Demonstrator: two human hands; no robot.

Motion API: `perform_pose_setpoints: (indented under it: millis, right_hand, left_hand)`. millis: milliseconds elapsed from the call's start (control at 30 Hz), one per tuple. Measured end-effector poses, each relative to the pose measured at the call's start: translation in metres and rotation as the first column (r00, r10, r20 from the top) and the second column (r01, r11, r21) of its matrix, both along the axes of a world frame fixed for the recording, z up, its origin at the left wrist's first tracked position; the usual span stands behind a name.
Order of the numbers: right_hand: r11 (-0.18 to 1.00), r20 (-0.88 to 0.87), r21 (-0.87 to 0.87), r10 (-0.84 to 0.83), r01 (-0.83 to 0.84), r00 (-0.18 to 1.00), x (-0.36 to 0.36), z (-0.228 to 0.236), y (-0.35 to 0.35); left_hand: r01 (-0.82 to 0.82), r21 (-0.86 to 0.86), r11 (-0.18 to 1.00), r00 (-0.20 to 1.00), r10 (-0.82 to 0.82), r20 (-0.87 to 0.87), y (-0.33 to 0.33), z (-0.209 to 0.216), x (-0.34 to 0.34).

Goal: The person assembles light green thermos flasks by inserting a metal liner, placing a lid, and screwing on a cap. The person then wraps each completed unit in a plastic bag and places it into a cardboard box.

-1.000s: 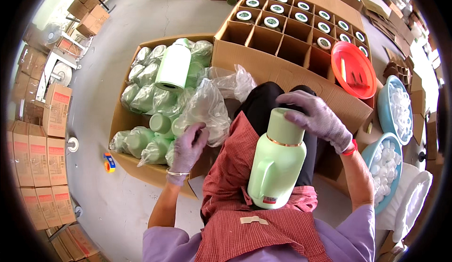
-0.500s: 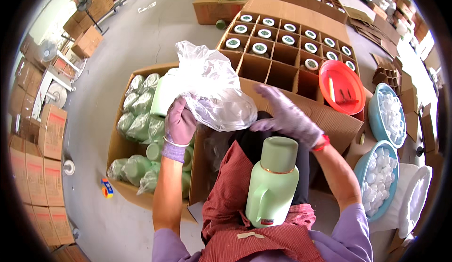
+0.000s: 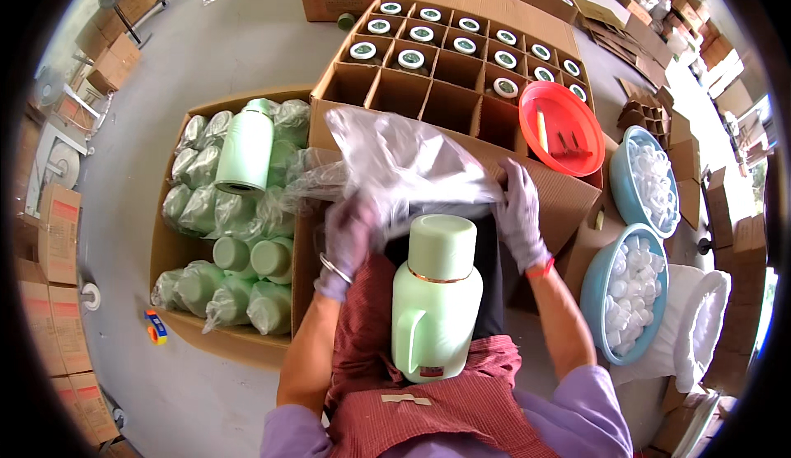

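A clear plastic bag [image 3: 416, 157] is stretched between my gloved hands, above my lap. My left hand [image 3: 353, 231], blurred by motion, grips its left side. The fingers of my right hand [image 3: 519, 215] pinch the bag's right edge. Just below the bag, a pale green thermos jug [image 3: 437, 310] with a handle and a copper-coloured ring under its lid stands on my lap, touched by neither hand. To the left, an unwrapped green bottle body [image 3: 245, 149] lies on top of several bagged ones [image 3: 202, 207] in an open carton [image 3: 169, 248].
Ahead stands a divided carton [image 3: 395, 91] with several white-rimmed bottles in its cells. A red basin [image 3: 560, 100] with small tools rests on its near right corner. Two blue basins [image 3: 589, 293] of white plastic parts stand at right. A tape roll [image 3: 155, 326] lies on the floor at left.
My right hand has taken hold of the bag, which is now spread wide and lower, just above the jug. My left hand has come down and inward. The view has shifted slightly.
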State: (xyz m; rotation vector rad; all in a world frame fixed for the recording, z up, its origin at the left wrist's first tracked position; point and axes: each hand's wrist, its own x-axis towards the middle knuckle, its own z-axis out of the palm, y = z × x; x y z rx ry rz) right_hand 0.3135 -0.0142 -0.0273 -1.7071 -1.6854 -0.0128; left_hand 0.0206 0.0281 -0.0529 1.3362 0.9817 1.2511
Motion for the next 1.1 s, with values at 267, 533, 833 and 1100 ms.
perform_pose_setpoints:
  millis: [267, 533, 833, 1100]
  right_hand:
    - [0.985, 0.023, 0.019, 0.169, -0.170, 0.985, -0.057, -0.017, -0.177]
    - [0.781, 0.129, -0.201, 0.620, -0.592, 0.774, -0.040, -0.021, -0.248]
    - [0.733, -0.210, -0.271, 0.587, -0.624, 0.782, -0.063, -0.015, -0.234]
    - [0.513, -0.309, 0.159, 0.837, -0.844, 0.451, -0.185, 0.048, -0.076]
  left_hand:
    - [0.465, 0.153, 0.872, 0.852, -0.394, -0.345, -0.139, 0.041, -0.050]
    - [0.510, -0.220, 0.832, 0.857, -0.512, 0.051, -0.142, 0.047, -0.093]
    - [0.400, -0.039, 0.916, 0.785, -0.364, -0.501, -0.135, 0.038, -0.091]
    - [-0.085, -0.505, 0.859, 0.988, 0.006, -0.155, -0.236, -0.034, -0.228]
